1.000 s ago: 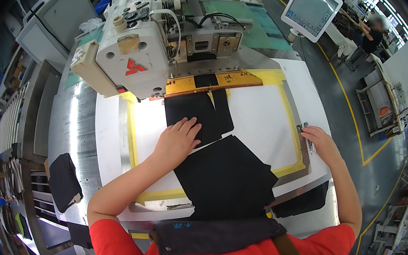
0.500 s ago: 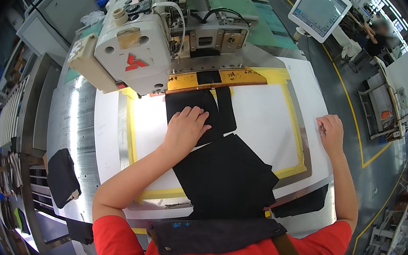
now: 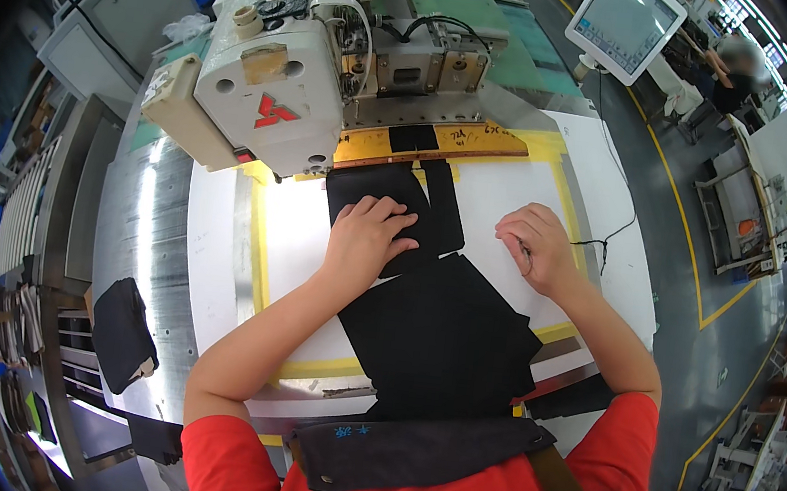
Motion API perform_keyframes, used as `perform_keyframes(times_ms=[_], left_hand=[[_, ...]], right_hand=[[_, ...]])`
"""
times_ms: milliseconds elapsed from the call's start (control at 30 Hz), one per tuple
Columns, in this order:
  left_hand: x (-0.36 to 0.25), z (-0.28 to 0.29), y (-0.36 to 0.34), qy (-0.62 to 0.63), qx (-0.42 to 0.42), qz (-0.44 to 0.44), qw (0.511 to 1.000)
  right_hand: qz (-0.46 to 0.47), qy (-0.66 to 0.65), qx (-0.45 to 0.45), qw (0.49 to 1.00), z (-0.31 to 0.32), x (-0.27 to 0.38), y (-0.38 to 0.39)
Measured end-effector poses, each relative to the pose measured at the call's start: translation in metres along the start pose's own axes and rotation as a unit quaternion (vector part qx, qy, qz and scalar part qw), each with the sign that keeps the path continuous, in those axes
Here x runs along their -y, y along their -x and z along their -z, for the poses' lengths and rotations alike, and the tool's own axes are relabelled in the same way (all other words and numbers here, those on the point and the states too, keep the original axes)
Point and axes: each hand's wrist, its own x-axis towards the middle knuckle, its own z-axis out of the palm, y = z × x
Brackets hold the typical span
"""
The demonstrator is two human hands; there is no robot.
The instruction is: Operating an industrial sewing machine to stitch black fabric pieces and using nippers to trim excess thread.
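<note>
My left hand (image 3: 367, 239) lies on a black fabric panel (image 3: 381, 185), fingers stretched out and pressing it to the white board. Beside that panel is a narrow black strip (image 3: 443, 208). Nearer to me spreads a larger black fabric piece (image 3: 446, 342), reaching down to my apron. My right hand (image 3: 537, 249) hovers over the white sheet right of the strip, its fingers curled closed. A small greyish bit shows between them, too little to name. A thin black cord (image 3: 607, 241) ends by that wrist; whether it joins what the hand holds is hidden.
The white sewing machine head (image 3: 271, 89) stands just beyond the fabric, with an orange-yellow clamp bar (image 3: 481, 142) across the board's far side. A screen (image 3: 625, 25) stands at far right. A folded black piece (image 3: 123, 332) lies on the metal table at left. Another person sits far right.
My right hand has come in from the board's right edge toward the fabric, and the black cord now lies across the board. My left hand stays on the panel. The view has shifted slightly.
</note>
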Motion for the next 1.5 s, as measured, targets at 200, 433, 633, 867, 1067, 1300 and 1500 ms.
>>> perform_keyframes(times_ms=[200,433,633,867,1067,1300,1500], left_hand=[[0.012,-0.010,0.006,0.020,-0.003,0.002,1.000],[0.019,0.026,0.036,-0.069,-0.024,0.169,0.983],[0.021,0.048,0.022,0.271,-0.004,0.380,0.884],[0.031,0.052,-0.005,0.408,0.099,0.535,0.733],[0.052,0.070,0.024,0.315,0.158,0.552,0.756],[0.051,0.149,0.137,0.279,0.168,0.597,0.733],[0.011,0.159,0.176,0.394,0.065,0.519,0.756]], right_hand=[[0.039,-0.071,0.021,0.997,-0.025,0.009,-0.020],[0.025,-0.062,0.051,0.996,-0.050,0.015,-0.021],[0.047,0.023,0.146,0.988,-0.075,0.033,-0.026],[0.074,0.012,0.120,0.990,-0.087,0.047,-0.029],[0.046,-0.126,0.035,0.990,-0.077,0.029,-0.034],[-0.001,-0.197,0.016,0.980,-0.067,0.030,-0.042],[-0.041,-0.189,0.072,0.979,-0.075,0.057,-0.057]])
